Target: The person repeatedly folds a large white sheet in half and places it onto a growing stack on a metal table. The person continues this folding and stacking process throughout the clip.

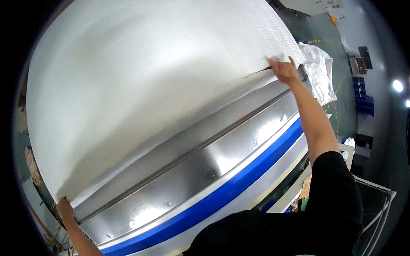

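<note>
A broad white fabric sheet point(162, 55) lies spread over the large flat surface in front of me, with fine wrinkles towards its far right. Its near edge runs slantwise above a metal panel. My right hand point(284, 71) is closed on that edge near the right corner, and a short dark fold or gap runs leftward from the fingers. At the lower left, my left hand point(65, 209) is closed at the sheet's other near corner. Its fingertips are mostly hidden, but the cloth's edge meets them. Both arms are stretched wide apart.
Along the near side run a shiny metal panel point(205, 164) and a blue band point(222, 187). Crumpled white material point(318, 70) hangs beyond the right corner. Farther right are the green floor point(341, 81), blue stacked items point(363, 96) and a metal-tube frame point(386, 205).
</note>
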A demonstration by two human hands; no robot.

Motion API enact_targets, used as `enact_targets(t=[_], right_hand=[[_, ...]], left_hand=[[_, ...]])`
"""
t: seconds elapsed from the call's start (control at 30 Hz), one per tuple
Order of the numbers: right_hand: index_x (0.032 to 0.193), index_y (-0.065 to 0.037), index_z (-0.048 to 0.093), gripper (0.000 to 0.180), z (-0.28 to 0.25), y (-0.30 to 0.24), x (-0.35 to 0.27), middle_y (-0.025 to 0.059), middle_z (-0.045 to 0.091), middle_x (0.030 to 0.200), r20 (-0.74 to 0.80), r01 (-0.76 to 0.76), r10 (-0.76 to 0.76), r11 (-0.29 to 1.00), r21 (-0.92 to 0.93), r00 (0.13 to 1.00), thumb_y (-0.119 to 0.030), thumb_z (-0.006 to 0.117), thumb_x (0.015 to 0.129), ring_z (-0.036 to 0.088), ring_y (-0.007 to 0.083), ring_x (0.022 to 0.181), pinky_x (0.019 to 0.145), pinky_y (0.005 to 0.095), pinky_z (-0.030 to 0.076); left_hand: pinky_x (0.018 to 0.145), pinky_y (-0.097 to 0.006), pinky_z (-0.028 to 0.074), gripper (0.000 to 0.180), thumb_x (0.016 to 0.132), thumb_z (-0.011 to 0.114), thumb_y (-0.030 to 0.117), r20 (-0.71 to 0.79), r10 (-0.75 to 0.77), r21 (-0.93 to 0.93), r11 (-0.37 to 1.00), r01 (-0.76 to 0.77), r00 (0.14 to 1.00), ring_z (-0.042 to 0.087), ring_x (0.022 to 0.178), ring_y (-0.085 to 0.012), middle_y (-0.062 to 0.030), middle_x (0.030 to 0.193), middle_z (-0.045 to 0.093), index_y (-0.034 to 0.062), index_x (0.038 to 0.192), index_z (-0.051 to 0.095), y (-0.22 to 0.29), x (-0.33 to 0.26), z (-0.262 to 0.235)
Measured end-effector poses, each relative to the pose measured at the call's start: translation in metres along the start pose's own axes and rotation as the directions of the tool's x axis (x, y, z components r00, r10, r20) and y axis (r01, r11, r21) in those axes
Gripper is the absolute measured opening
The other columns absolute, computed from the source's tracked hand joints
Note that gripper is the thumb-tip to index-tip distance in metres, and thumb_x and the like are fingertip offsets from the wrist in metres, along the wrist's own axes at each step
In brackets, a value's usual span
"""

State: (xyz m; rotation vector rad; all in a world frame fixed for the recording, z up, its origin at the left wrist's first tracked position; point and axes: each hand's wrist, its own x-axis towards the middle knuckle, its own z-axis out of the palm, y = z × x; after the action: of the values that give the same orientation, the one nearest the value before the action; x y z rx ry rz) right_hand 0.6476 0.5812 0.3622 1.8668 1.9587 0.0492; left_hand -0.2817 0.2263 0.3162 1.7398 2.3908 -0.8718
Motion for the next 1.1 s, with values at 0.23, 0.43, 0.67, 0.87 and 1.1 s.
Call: enact_targets(t=[0.23,0.43,0.67,0.87,1.1], right_hand=[[0.119,-0.009,0.056,0.041,0.049,0.17,0.053,0.0147,0.06,0.114,0.164,0.126,-0.09,0.966,-0.227,0.982,-0.03,0.03,0.096,0.053,0.0289,0.112,0.105,0.0446,0.029],[0.103,-0.007,0.061,0.025,0.037,0.16,0.048,0.0159,0.063,0.1,0.078,0.045,-0.027,0.972,-0.231,0.997,-0.016,0.047,0.086,0.057,0.0334,0.1,0.087,0.0418,0.045],[0.113,-0.01,0.055,0.03,0.059,0.184,0.063,0.0113,0.061,0.107,0.128,0.053,-0.015,0.954,-0.295,0.992,-0.008,0.05,0.083,0.058,0.0295,0.1,0.088,0.0387,0.045],[0.118,-0.005,0.054,0.033,0.136,0.247,0.107,0.0143,0.056,0.119,0.079,0.089,-0.071,0.964,-0.252,0.994,-0.011,0.037,0.09,0.051,0.0305,0.111,0.097,0.038,0.039],[0.129,-0.004,0.046,0.04,0.159,0.298,0.106,0.016,0.05,0.129,0.029,-0.118,0.122,0.985,-0.127,0.992,-0.017,0.04,0.091,0.045,0.0285,0.121,0.103,0.0377,0.034]], left_hand=[[0.072,-0.046,0.047,0.017,0.084,0.048,0.01,0.108,-0.075,0.053,0.996,0.07,0.991,0.06,0.088,-0.0361,-0.0198,0.093,0.063,-0.0005,0.091,0.059,-0.01,0.007,0.01],[0.077,-0.045,0.049,0.016,0.082,0.052,0.006,0.196,-0.118,0.167,0.982,0.086,0.974,0.059,0.093,-0.0346,-0.0174,0.093,0.063,0.0036,0.096,0.059,-0.003,0.01,0.005],[0.082,-0.043,0.047,0.022,0.085,0.046,0.009,0.229,-0.231,0.095,0.972,0.214,0.946,0.059,0.093,-0.0329,-0.0149,0.098,0.064,0.0078,0.099,0.063,0.025,0.019,0.0],[0.085,-0.036,0.043,0.027,0.075,0.055,0.006,0.136,-0.131,0.21,0.972,0.101,0.982,0.058,0.097,-0.026,-0.0098,0.098,0.064,0.01,0.101,0.063,-0.024,-0.009,-0.003],[0.093,-0.036,0.044,0.028,0.079,0.057,0.009,0.218,-0.319,0.245,0.933,0.264,0.922,0.058,0.104,-0.0239,-0.0095,0.105,0.064,0.0189,0.103,0.066,0.048,0.008,-0.056]])
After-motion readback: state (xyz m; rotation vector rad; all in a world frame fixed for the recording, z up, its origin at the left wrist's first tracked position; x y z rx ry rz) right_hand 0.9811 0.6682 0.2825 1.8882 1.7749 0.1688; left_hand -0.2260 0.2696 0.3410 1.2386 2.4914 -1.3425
